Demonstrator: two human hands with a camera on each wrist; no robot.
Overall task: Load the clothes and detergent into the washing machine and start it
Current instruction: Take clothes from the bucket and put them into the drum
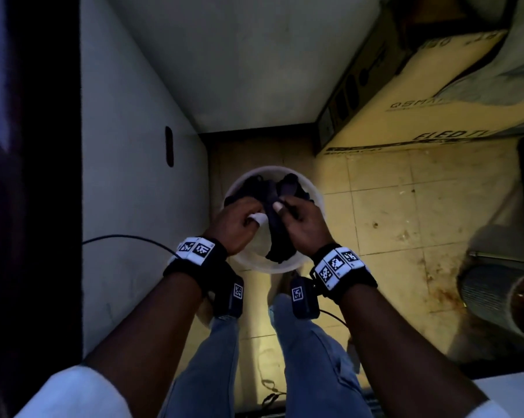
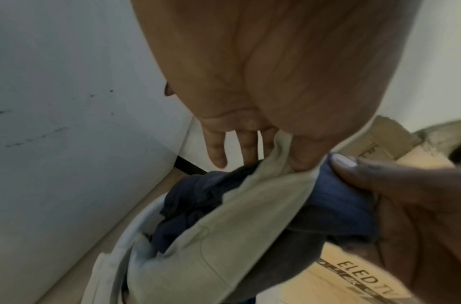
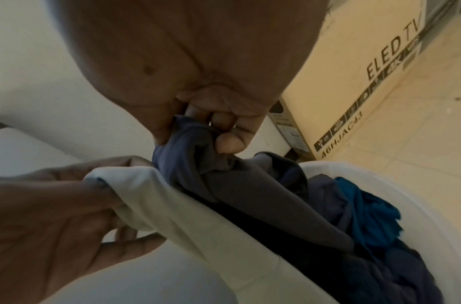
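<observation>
A white bucket (image 1: 284, 267) stands on the tiled floor between my feet, holding dark blue and grey clothes (image 1: 263, 188) and a teal piece (image 3: 367, 209). My left hand (image 1: 251, 217) pinches a pale garment (image 2: 250, 216) between thumb and forefinger above the bucket's near side, its other fingers hanging straight. My right hand (image 1: 284, 209), close beside it, grips a bunch of dark blue-grey cloth (image 3: 237, 185) in curled fingers. Both garments hang down into the bucket (image 3: 380, 179). A white appliance panel (image 1: 140, 191) with a dark recessed slot rises on the left, next to the bucket.
A large cardboard TV box (image 1: 405, 101) leans against the back wall at the right. A black cable (image 1: 128, 236) runs along the left panel. A round grilled object (image 1: 490, 291) lies on the stained tile floor (image 1: 390, 206) at the right.
</observation>
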